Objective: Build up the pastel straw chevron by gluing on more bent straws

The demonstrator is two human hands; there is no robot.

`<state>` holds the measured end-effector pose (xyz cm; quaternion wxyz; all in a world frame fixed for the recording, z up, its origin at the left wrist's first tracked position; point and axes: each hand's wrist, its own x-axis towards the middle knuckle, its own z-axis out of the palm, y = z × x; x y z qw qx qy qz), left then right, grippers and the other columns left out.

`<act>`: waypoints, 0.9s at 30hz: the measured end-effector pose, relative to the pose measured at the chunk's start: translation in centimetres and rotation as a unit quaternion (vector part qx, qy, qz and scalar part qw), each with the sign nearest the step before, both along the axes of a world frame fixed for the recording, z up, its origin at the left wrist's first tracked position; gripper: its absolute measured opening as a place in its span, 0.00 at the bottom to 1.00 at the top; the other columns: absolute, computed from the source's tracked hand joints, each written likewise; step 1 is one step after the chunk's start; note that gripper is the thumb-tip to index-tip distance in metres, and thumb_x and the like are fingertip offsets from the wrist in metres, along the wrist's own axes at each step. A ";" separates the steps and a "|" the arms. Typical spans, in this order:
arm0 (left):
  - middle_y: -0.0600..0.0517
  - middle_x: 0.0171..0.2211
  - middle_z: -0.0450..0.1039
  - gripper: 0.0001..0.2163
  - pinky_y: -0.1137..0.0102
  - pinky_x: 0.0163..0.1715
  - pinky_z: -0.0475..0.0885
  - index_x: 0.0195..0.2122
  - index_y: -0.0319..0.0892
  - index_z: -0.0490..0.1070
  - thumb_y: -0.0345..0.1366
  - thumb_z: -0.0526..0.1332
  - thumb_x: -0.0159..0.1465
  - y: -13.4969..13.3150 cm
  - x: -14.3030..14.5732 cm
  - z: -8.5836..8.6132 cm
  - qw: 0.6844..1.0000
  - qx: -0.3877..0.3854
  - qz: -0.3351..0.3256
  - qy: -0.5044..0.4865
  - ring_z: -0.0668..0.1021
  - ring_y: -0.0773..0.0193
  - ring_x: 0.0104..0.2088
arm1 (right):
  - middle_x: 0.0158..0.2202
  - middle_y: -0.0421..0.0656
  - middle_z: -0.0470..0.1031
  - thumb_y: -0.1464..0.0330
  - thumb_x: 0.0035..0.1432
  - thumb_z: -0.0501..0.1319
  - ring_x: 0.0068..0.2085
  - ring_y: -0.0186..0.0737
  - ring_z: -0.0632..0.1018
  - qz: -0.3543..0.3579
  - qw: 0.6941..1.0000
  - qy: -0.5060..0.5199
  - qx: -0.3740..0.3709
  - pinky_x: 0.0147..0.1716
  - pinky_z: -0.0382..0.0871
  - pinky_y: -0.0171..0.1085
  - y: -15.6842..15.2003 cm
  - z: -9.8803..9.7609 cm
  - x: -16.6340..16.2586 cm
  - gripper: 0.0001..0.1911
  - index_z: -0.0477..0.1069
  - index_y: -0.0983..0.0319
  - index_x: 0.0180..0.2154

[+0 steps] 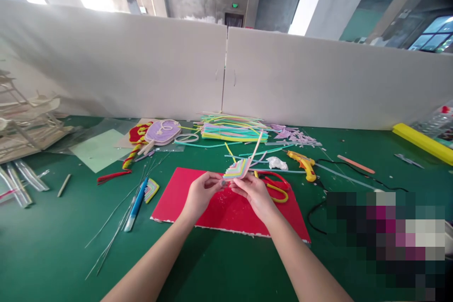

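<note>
Dial centred on the red board (212,214), 12 pointing away from the worker. Striped piece (238,169) is raised over the board's far edge, at 12. Grip: left hand (205,193) has fingertips on its lower-left edge; right hand (252,193) pinches it from the lower right. Done: several pastel bands sit side by side in a bent stack. A pale strip (257,147) projects well past it toward 1, so I judge this band is unfinished, untrimmed at least. Similar striped wedge (151,190) on the green counter (208,264) at 9 looks complete. Strip bundle (230,132) at 12: ample stock. Glue gun (307,165) at 2, unheld.
</note>
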<state>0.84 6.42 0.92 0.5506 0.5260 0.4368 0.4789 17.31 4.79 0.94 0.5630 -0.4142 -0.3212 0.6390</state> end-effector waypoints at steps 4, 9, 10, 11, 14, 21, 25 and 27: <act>0.50 0.28 0.79 0.16 0.65 0.37 0.77 0.31 0.40 0.71 0.47 0.67 0.51 0.0 0.2 -0.1 1.000 -0.006 -0.001 -0.008 0.81 0.58 0.31 | 0.30 0.42 0.79 0.64 0.40 0.72 0.31 0.36 0.79 0.002 1.000 -0.019 0.010 0.37 0.76 0.36 0.0 -0.1 0.3 0.17 0.76 0.64 0.35; 0.49 0.28 0.79 0.17 0.62 0.39 0.77 0.31 0.40 0.70 0.49 0.66 0.52 -0.1 0.3 -0.3 1.000 -0.002 -0.003 -0.003 0.82 0.57 0.32 | 0.30 0.42 0.79 0.64 0.43 0.71 0.32 0.36 0.80 0.016 0.999 -0.036 0.020 0.37 0.76 0.36 0.0 -0.3 0.6 0.16 0.76 0.64 0.36; 0.49 0.29 0.79 0.16 0.62 0.39 0.77 0.31 0.40 0.70 0.48 0.66 0.52 -0.1 0.2 -0.3 1.000 -0.001 -0.004 -0.001 0.82 0.57 0.32 | 0.31 0.42 0.79 0.64 0.43 0.70 0.33 0.36 0.80 0.019 0.999 -0.038 0.024 0.37 0.76 0.36 0.0 -0.3 0.5 0.16 0.75 0.63 0.36; 0.49 0.29 0.79 0.16 0.63 0.39 0.77 0.32 0.40 0.70 0.48 0.66 0.52 -0.1 0.2 -0.3 1.000 0.002 -0.005 0.002 0.82 0.57 0.32 | 0.32 0.42 0.79 0.64 0.44 0.70 0.33 0.36 0.80 0.022 0.999 -0.039 0.028 0.37 0.76 0.36 -0.1 -0.2 0.5 0.17 0.75 0.63 0.37; 0.49 0.30 0.79 0.13 0.64 0.39 0.76 0.33 0.40 0.70 0.45 0.65 0.54 -0.2 0.0 -0.2 0.999 0.026 -0.006 0.025 0.81 0.58 0.34 | 0.34 0.43 0.79 0.64 0.44 0.70 0.34 0.36 0.80 0.031 0.998 -0.040 0.035 0.37 0.76 0.35 -0.3 -0.1 0.3 0.17 0.75 0.63 0.39; 0.49 0.30 0.79 0.11 0.64 0.38 0.77 0.32 0.40 0.70 0.43 0.64 0.54 -0.3 0.1 -0.1 0.998 0.043 -0.013 0.040 0.81 0.58 0.33 | 0.35 0.43 0.80 0.65 0.44 0.70 0.35 0.36 0.80 0.033 0.998 -0.032 0.041 0.37 0.76 0.34 -0.3 0.0 0.3 0.16 0.75 0.62 0.38; 0.49 0.29 0.79 0.11 0.64 0.38 0.77 0.32 0.40 0.70 0.43 0.64 0.54 -0.2 0.0 -0.1 0.998 0.044 -0.012 0.043 0.81 0.58 0.33 | 0.34 0.42 0.80 0.65 0.44 0.70 0.34 0.36 0.80 0.032 0.999 -0.016 0.032 0.38 0.75 0.35 -0.2 -0.2 0.2 0.17 0.75 0.62 0.38; 0.49 0.29 0.79 0.11 0.64 0.37 0.77 0.33 0.40 0.70 0.42 0.64 0.55 -0.3 0.0 -0.1 0.998 0.045 -0.011 0.045 0.81 0.58 0.33 | 0.33 0.42 0.79 0.66 0.44 0.70 0.34 0.36 0.80 0.028 0.999 -0.003 0.033 0.38 0.75 0.35 -0.2 -0.2 0.1 0.18 0.74 0.62 0.39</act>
